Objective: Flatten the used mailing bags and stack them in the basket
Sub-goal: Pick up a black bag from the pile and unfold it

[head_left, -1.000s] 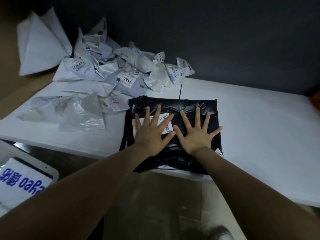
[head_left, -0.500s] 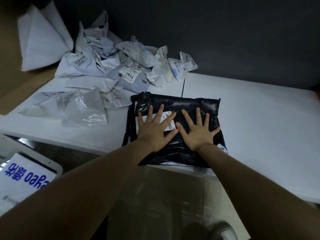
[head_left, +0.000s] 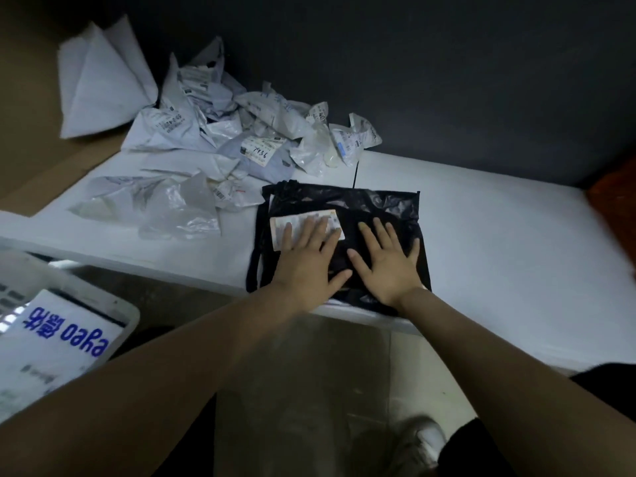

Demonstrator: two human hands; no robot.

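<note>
While flat, black bag [head_left: 385, 204] lengthwise left-right.

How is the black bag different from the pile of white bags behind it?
The black bag is dark; the pile of white bags is pale. The black bag lies spread nearly flat at the front edge of the table; the white bags are crumpled and heaped further back. The left hand and right hand press on the black bag; no hand touches the white bags. Both carry paper labels and lie on the same table.

A label [head_left: 260, 151] on one grey mailing bag [head_left: 275, 171] reads "7436"
</note>
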